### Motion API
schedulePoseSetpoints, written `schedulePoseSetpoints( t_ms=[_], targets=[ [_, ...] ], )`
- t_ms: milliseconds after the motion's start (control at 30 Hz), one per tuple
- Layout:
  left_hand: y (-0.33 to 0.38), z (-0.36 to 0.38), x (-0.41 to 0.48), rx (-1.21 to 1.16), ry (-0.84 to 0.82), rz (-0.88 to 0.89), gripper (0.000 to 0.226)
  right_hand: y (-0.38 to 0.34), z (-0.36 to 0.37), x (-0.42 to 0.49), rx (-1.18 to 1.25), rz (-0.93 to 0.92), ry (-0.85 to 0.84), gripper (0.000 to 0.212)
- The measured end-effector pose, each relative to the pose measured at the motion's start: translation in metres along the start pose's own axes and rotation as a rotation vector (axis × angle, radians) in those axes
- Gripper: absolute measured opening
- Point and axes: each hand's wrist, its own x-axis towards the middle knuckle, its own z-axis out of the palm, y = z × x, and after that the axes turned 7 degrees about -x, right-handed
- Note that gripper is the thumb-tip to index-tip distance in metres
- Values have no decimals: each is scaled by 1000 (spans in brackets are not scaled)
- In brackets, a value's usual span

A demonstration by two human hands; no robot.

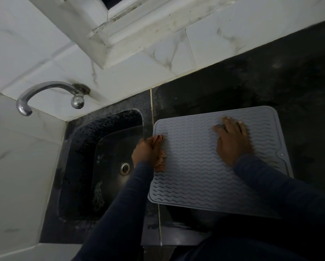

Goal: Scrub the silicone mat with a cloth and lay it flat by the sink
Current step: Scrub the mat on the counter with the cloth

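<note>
The grey mat (pixel 214 162) lies flat on the dark counter (pixel 271 76), just right of the sink (pixel 109 162). The right hand (pixel 233 141) presses on it, fingers spread, gripping nothing. The left hand (pixel 149 152) rests at its sink-side edge; its grip I cannot tell. A tap (pixel 50 97) juts from the tiled wall (pixel 45 44) beyond the sink

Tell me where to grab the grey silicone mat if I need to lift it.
Probably the near edge of the silicone mat, from your own side: it seems to overhang the dark counter front, so fingers can slip underneath. Elsewhere it lies flat.
</note>
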Motion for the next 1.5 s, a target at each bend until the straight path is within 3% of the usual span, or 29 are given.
schedulePoseSetpoints(
  t_ms=[100, 200, 267, 400, 500, 567, 700, 767, 833, 900, 967, 1067, 1133, 1200, 1333, 1433, 1500],
  targets=[
    [39, 28, -23, -134, 12, 158, 46, 0, 0, 0, -26, 7, 7, 44],
    [88, 66, -61, -107, -143, 446, 32, 0, -1, 1, -81, -4, -39, 48],
    [102, 75, -70, -89, -144, 488, 31, 1, -2, 2, -97, -13, -46, 51],
    [55, 50, -38, -175, -103, 243, 32, 3, 0, 1, -92, -10, -19, 47],
    [0, 20, -2, -159, 18, -39, 57, 1, 0, -1, -53, -20, 1, 53],
    [-17, 5, 8, -120, 28, -86, 67, 0, -1, -1, -53, -19, -3, 49],
    [17, 15, -10, -218, 25, 158, 46, -1, -2, -1, -62, -1, -7, 44],
    [48, 39, -31, -286, -66, 333, 32, -2, -3, -1, -105, 12, -39, 46],
    [79, 63, -49, -209, -182, 517, 34, -2, -4, -1, -104, 1, -57, 62],
    [93, 73, -55, -137, -197, 593, 42, 0, -5, -2, -111, -11, -61, 77],
    [82, 68, -45, -108, -183, 555, 42, 0, -3, -1, -118, 2, -67, 68],
    [35, 43, -16, -182, -133, 216, 33, -1, -4, -1, -116, 8, -80, 54],
    [6, 18, 5, -146, -19, -16, 52, -1, -5, -3, -95, 9, -65, 57],
    [-6, 1, 16, -83, 14, -63, 63, -1, -7, -3, -86, 6, -66, 54],
    [33, 14, -7, -140, 8, 172, 47, -1, -7, -3, -55, 7, -37, 51],
    [73, 55, -43, -71, -146, 460, 39, -1, -4, -1, -91, 3, -45, 49],
    [87, 69, -55, -32, -147, 508, 38, -1, -5, 0, -102, 4, -43, 47]
  ],
)
